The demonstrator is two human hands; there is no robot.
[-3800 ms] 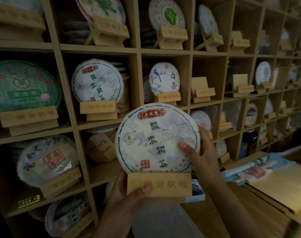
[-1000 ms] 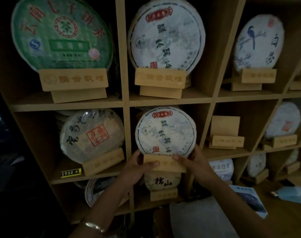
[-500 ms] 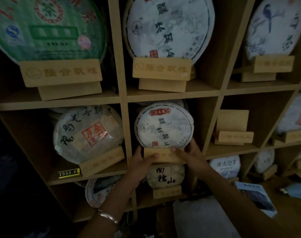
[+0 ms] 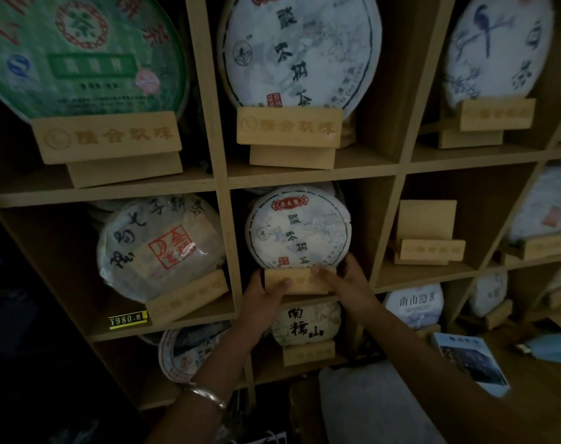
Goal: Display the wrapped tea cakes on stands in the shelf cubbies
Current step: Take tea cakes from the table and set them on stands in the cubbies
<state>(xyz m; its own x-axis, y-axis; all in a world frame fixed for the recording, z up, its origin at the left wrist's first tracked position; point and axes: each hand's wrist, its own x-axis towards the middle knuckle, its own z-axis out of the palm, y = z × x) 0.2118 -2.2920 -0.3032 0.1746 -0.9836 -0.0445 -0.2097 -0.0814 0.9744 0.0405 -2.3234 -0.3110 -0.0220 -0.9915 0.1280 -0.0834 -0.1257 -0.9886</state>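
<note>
Shelf (image 4: 311, 174): middle cubby now filled; empty stand (image 4: 428, 238) waits in the cubby to its right.
Tea cake (image 4: 298, 230): upright on its wooden stand (image 4: 300, 280), carried in from open air seconds ago and pushed deeper since the previous half-second.
Meaning: placement apparently near complete, only squaring and release remaining.
Left hand (image 4: 261, 299): grips the stand's left end, thumb across its front.
Right hand (image 4: 346, 280): pinches the right end, finger along the top edge.
Hidden: stand's base contact with the shelf; lettering dim; cakes stacked behind barely visible.
</note>
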